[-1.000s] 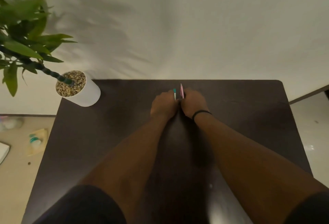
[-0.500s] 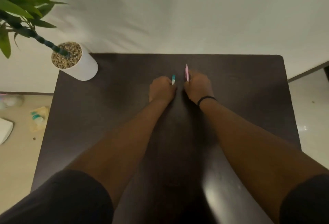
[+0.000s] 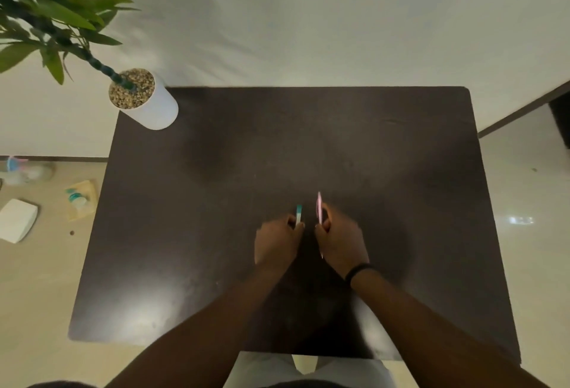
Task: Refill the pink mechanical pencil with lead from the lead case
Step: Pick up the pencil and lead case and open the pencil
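My right hand (image 3: 339,241) is closed around the pink mechanical pencil (image 3: 319,207), which stands roughly upright, one end sticking out above my fingers and the tip showing below my palm. My left hand (image 3: 277,242) grips a small lead case (image 3: 299,214) with a teal top, also held upright. The two hands hover side by side over the middle of the dark table (image 3: 216,202), a small gap between them. A black band circles my right wrist.
A white pot (image 3: 148,106) with pebbles and a leafy plant stands at the table's far left corner. A white wall lies behind the table. On the floor to the left lie a white box (image 3: 17,224), a bottle and small items.
My hands have drawn apart a little and come back toward me with the pencil and the lead case. The camera view has shifted, so more of the table shows.
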